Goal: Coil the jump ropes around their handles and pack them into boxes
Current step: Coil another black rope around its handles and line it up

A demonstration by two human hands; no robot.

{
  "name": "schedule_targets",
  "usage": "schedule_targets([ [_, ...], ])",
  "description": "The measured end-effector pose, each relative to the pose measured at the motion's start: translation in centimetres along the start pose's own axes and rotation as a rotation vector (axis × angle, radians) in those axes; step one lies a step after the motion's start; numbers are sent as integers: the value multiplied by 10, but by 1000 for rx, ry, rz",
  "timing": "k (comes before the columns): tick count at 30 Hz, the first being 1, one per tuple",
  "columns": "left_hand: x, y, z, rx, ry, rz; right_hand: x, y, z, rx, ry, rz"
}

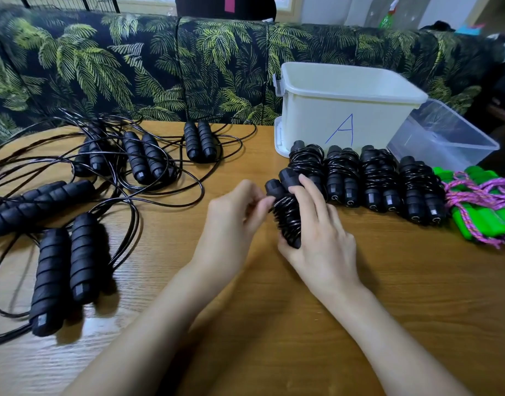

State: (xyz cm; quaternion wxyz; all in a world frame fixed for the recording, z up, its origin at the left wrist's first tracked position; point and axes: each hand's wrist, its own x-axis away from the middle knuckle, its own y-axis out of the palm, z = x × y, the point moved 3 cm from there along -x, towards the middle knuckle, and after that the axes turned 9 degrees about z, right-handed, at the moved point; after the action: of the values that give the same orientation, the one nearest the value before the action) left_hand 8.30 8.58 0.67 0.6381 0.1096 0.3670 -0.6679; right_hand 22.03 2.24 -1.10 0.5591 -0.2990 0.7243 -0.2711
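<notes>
My right hand (pixel 317 224) grips a black jump rope bundle (pixel 285 212), its two handles side by side with rope wound round them. My left hand (pixel 234 212) pinches the rope at the bundle's left side. Several coiled black bundles (pixel 371 181) stand in a row just right of my hands, in front of a white box marked A (pixel 345 110). Uncoiled black jump ropes (pixel 143 158) with loose cords lie spread over the left of the wooden table (pixel 274 295).
A clear plastic box (pixel 445 135) leans tilted beside the white box. Green-handled ropes with pink cord (pixel 485 207) lie at the right edge. A palm-print sofa back (pixel 131 67) runs behind the table.
</notes>
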Motion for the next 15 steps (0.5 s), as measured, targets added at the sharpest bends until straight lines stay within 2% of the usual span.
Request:
schedule_targets([
  [2, -4, -4, -11, 134, -205, -9, 1, -2, -4, -6, -52, 7],
  [4, -10, -9, -21, 170, -285, -2, 2, -4, -8, -32, -113, 17],
  [9, -16, -15, -31, 173, -288, -70, 3, -7, -9, -109, -191, 22],
  [15, -20, -22, -26, 437, -343, -291, 2, -12, 5, -232, -216, -41],
])
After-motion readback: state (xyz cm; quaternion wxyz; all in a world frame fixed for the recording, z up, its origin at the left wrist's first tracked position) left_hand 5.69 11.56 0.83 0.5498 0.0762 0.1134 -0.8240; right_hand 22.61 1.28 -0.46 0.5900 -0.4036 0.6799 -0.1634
